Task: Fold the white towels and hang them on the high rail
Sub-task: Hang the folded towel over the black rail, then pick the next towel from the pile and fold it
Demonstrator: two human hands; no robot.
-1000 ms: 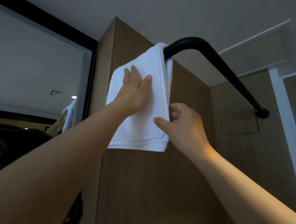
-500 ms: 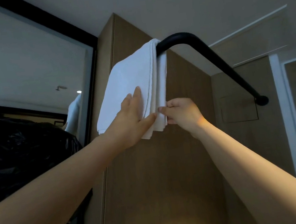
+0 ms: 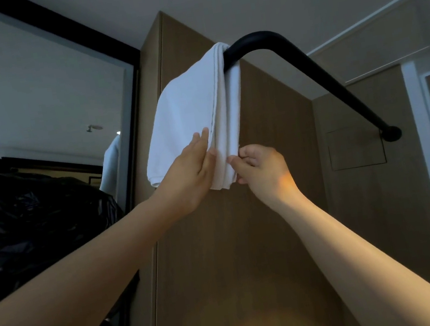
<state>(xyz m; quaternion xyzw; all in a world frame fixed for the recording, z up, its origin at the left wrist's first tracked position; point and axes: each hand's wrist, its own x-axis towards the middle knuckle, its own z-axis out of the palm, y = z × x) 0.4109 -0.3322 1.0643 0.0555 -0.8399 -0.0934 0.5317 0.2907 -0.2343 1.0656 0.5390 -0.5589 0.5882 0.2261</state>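
Flat with straight fingers, the left hand [image 3: 190,175] presses the front of the folded white towel [image 3: 186,111]; the right hand [image 3: 263,172], at its 3 o'clock, pinches the hanging layers. At 12 o'clock the towel drapes over the black rail [image 3: 337,87].

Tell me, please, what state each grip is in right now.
Left grip: open, straight fingers pressed flat on the white towel.
Right grip: closed, pinching the towel's lower edge.

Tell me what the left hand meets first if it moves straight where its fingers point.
The left hand touches the white towel; it would slide up it, probably toward the black rail.
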